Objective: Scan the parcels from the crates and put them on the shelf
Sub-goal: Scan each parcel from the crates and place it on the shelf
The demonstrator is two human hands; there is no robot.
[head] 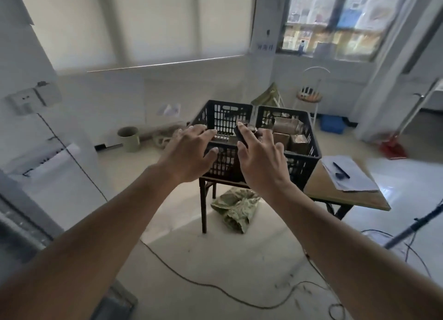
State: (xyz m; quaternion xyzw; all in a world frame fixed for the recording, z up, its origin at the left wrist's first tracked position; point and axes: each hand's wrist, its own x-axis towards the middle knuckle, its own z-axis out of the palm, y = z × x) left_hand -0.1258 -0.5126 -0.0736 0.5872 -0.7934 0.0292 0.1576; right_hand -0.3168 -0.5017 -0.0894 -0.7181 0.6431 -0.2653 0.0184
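Note:
Two black slatted crates stand side by side on a dark stool: the left crate (221,111) and the right crate (309,137). Several brown cardboard parcels (291,134) fill the right crate; the left crate's contents are mostly hidden by my hands. My left hand (189,152) stretches forward with fingers spread and relaxed, in front of the left crate, holding nothing. My right hand (260,156) grips a small black scanner (239,136) between thumb and fingers, in front of the gap between the crates.
A wooden table (345,195) with papers and a black pen (340,170) stands right of the crates. A green patterned bag (236,208) lies on the floor under the stool. Cables trail across the floor. A pale bucket (129,138) stands by the wall.

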